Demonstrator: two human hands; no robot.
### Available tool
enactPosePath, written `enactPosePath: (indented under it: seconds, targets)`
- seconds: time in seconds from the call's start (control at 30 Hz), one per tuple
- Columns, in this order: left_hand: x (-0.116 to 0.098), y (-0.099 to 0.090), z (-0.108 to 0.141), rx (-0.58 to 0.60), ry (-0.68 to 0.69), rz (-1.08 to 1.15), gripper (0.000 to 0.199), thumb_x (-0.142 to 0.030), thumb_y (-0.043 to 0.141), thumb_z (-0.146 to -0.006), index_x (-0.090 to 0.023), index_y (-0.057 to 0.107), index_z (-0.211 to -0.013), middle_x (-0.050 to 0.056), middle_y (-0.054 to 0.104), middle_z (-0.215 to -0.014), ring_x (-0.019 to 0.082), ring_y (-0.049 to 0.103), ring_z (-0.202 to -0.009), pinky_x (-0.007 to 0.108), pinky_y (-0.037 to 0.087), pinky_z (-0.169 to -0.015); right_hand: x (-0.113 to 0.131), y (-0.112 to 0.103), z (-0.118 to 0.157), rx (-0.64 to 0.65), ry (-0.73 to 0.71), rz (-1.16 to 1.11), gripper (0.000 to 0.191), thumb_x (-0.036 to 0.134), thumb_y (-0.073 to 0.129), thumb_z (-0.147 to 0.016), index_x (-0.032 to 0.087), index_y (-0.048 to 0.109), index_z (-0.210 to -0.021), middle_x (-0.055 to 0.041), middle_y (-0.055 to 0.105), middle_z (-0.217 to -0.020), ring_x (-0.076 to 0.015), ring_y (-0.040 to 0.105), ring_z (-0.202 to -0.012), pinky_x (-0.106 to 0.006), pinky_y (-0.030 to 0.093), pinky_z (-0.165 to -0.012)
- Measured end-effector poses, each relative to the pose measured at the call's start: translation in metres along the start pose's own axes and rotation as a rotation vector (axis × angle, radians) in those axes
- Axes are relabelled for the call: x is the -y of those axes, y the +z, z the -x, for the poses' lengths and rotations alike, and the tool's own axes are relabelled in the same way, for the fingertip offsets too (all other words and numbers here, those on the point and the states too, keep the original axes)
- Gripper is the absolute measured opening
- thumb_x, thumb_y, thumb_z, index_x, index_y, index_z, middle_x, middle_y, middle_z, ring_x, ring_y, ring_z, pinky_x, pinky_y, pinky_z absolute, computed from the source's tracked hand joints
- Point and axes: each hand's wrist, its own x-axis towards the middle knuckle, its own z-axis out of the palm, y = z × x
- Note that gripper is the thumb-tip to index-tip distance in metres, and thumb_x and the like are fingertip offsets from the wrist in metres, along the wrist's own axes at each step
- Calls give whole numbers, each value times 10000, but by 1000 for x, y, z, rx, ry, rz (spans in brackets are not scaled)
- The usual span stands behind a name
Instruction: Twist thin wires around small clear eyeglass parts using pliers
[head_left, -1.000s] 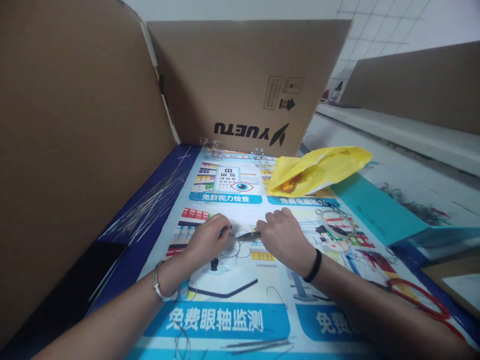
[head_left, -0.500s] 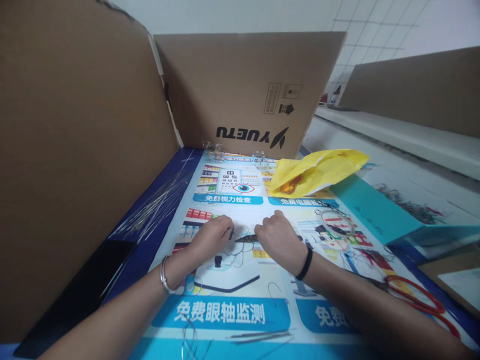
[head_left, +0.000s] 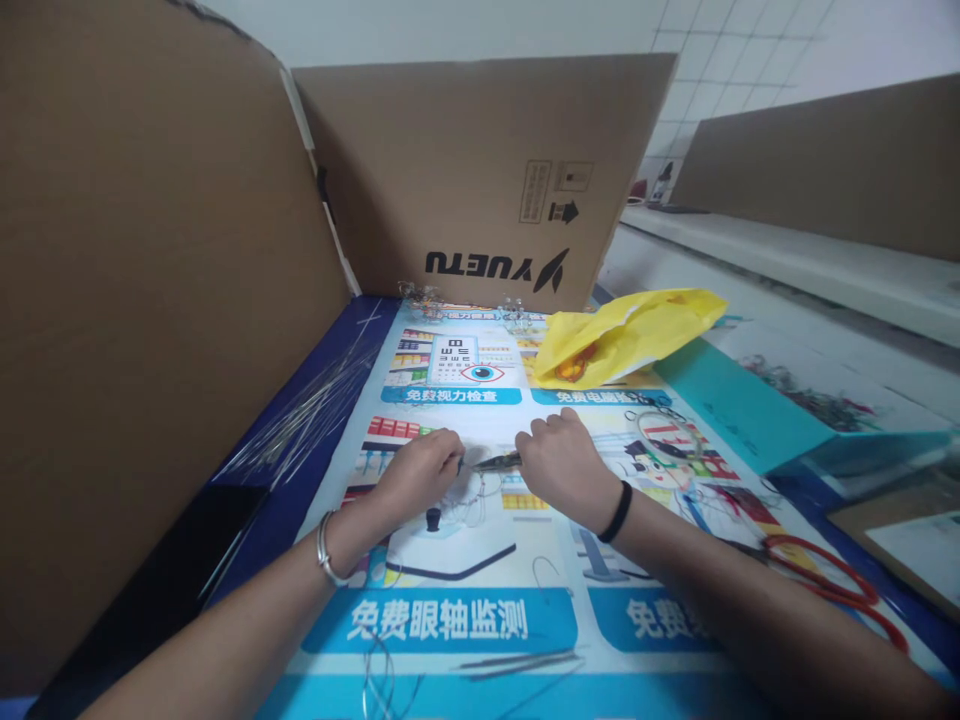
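My right hand (head_left: 566, 465) is wrapped round a pair of pliers (head_left: 495, 463), whose dark pointed jaws stick out toward the left. My left hand (head_left: 424, 468) is closed in a pinch a short way left of the jaw tips. Thin wire (head_left: 474, 500) hangs in loops below and between the two hands, and it seems to run from the left fingers to the pliers' tips. Just what lies inside the left fingers is partly hidden. Beneath both hands lies a printed poster sheet (head_left: 450, 555).
Left lies a bundle of straight wires (head_left: 300, 420) near a black flat object (head_left: 150, 590). Red-handled scissors (head_left: 825, 570) rest at right. A yellow bag (head_left: 630, 335), a wire coil (head_left: 667, 440) and a turquoise box (head_left: 750, 410) stand farther off. Cardboard panels (head_left: 480, 160) enclose the back and left.
My right hand and the pliers have risen slightly and tilted, the jaws now angled a little differently. My left hand stays almost in place, still pinched. The whole view has shifted slightly.
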Motion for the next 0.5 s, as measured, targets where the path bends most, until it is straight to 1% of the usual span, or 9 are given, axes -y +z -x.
enactPosePath:
  seconds: [0.27,0.37,0.5]
  targets:
    - [0,5,3,-4,52,47,139,-91,419,-789,-186,521,-795,17,589,-801,151,551,-766,265,421,-698,3,-5,0,51,9,-21,163,166,473,-741,135,627,-699,-124,604,-708,-218,527,-694,-379,223,-691]
    - [-2,5,3,-1,49,52,137,-86,430,-780,-185,525,-792,17,591,-793,150,550,-755,268,423,-693,4,-5,0,56,-8,-37,171,168,467,-755,133,628,-706,-128,612,-713,-209,530,-696,-388,225,-718]
    - [-4,4,2,-9,42,70,137,-87,431,-782,-185,526,-789,15,593,-792,144,551,-747,266,426,-687,6,-5,1,90,-38,-34,184,130,450,-771,136,623,-711,-123,622,-703,-196,531,-663,-396,229,-732]
